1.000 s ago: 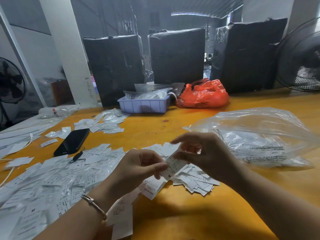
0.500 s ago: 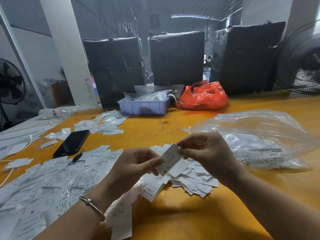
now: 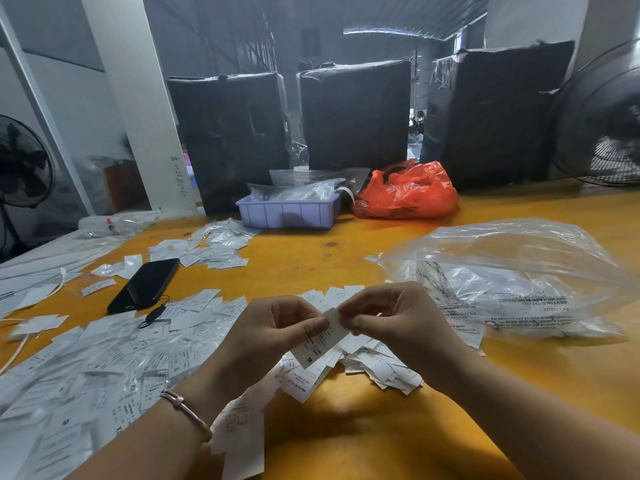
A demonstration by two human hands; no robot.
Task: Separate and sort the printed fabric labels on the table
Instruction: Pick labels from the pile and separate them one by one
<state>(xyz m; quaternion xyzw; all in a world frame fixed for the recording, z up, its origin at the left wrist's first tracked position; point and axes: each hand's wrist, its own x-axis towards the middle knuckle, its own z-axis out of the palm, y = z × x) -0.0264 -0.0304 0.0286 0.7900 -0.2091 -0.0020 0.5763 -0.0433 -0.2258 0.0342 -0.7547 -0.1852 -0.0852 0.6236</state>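
Both hands meet over the middle of the yellow table (image 3: pixel 363 431). My left hand (image 3: pixel 273 334) and my right hand (image 3: pixel 391 323) pinch the top edge of one white printed label (image 3: pixel 317 344), which hangs down and shows an "M". Under the hands lies a small heap of labels (image 3: pixel 381 365). A much wider spread of labels (image 3: pixel 104 368) covers the table's left side. A smaller scatter of labels (image 3: pixel 214 247) lies farther back.
A black phone (image 3: pixel 145 284) lies among the left labels. A clear plastic bag (image 3: pixel 512 282) sits at right. At the back stand a lilac tray (image 3: pixel 287 211), an orange bag (image 3: pixel 408 192), black wrapped boxes (image 3: pixel 353 112) and a fan (image 3: pixel 602 116).
The hands have drawn closer together and the label between them has swung from tilted sideways to hanging down. The camera view has shifted slightly.
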